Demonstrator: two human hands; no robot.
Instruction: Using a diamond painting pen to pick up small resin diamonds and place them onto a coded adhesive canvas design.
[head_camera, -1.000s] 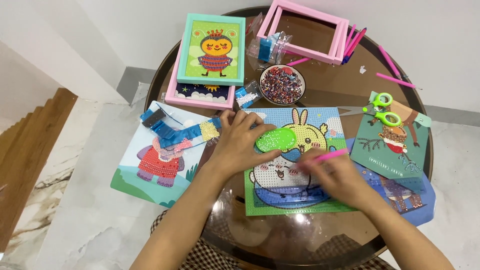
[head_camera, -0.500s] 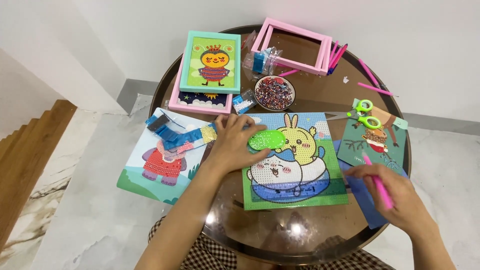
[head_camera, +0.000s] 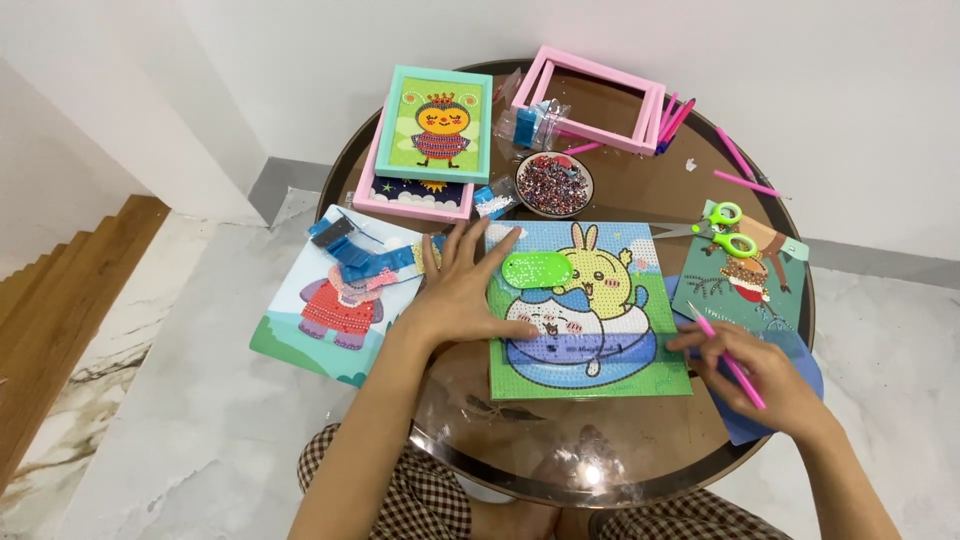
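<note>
A round glass table carried everything. On it, in front of the person, lay a bead-art canvas showing a yellow rabbit and a white animal. An elephant picture overhung the table's left edge, and an empty pink frame sat at the far side. The left hand lay flat with fingers spread, on the canvas's left edge, just beside a green oval tray resting on the canvas. The right hand, off the canvas's right edge, was closed around a pink pen. A bowl of beads stood beyond the canvas, green-handled scissors to its right.
</note>
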